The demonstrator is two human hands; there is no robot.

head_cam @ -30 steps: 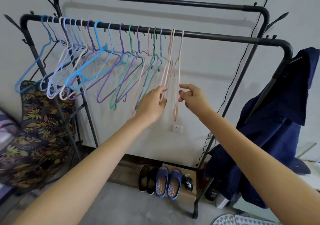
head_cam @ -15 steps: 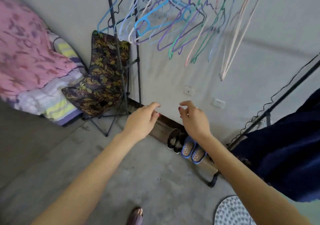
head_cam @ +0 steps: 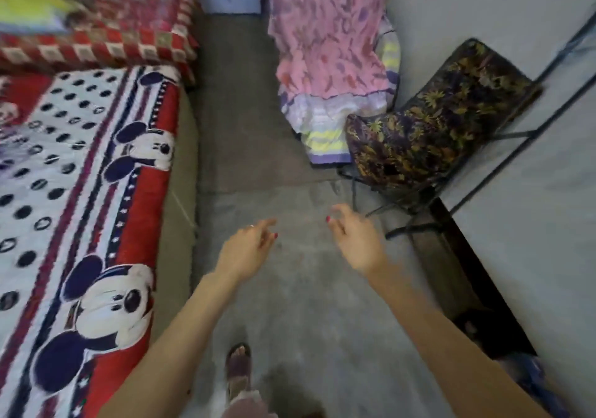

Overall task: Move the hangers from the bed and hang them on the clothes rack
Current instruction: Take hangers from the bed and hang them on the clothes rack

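The bed [head_cam: 80, 166] fills the left side, covered by a red, white and navy cartoon-mouse blanket. No hanger shows on the part of the bed in view. My left hand [head_cam: 248, 250] hovers over the grey floor just right of the bed's edge, fingers loosely extended and holding nothing. My right hand [head_cam: 351, 240] hangs beside it, also with relaxed fingers and nothing held. Only thin black legs of the clothes rack [head_cam: 503, 156] show at the right; its rail and hung hangers are out of view.
A folding chair [head_cam: 429, 137] with dark leaf-print fabric stands by the wall at right. Pink and striped bedding [head_cam: 332, 46] is piled behind it. A red checked pillow [head_cam: 106, 40] lies at the bed's head. My sandalled foot [head_cam: 238, 369] is on the concrete floor.
The view has swung left and down from the rack to the bed. Both hands let go of the hung hangers, dropped low and now hold nothing.
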